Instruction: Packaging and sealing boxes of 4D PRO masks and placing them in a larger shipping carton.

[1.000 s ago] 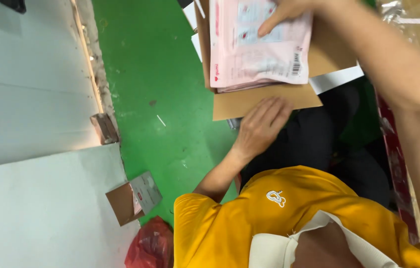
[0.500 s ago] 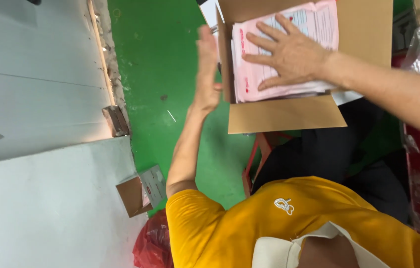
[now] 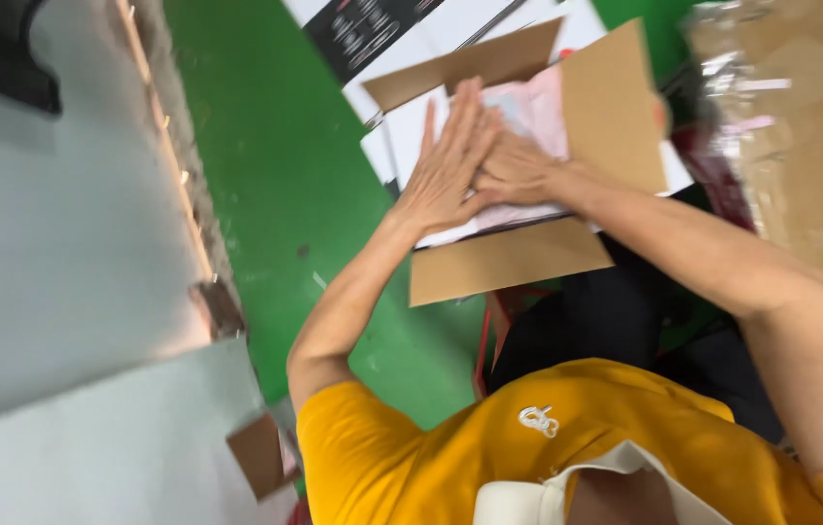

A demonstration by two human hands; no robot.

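Going left to right: grey wall panels and a strip of green floor (image 3: 266, 185), a small cardboard scrap (image 3: 258, 455) lying low by the panel, then the person in the yellow shirt (image 3: 567, 437) with both arms stretched out to an open cardboard box (image 3: 616, 107).

The left hand (image 3: 450, 160) lies flat, fingers straight and together, palm down on the pink-and-white packets (image 3: 536, 115) inside the box. The right hand (image 3: 518, 170) sits just beside it, partly tucked under the left, also pressing down; its fingers look spread and flat rather than curled, so neither hand is actually gripping anything. The packets sit in the box between the raised flaps, the near flap (image 3: 509, 261) folded out toward the person.

What could go wrong: the box seems perched on loose white sheets (image 3: 402, 136), so a hard push could make it skid, and the stack may bulge back up and crease under a flap.

Compared with half a second ago, the left hand was up in the air beside the box; now it's down on the packets next to the right, which was already resting there.
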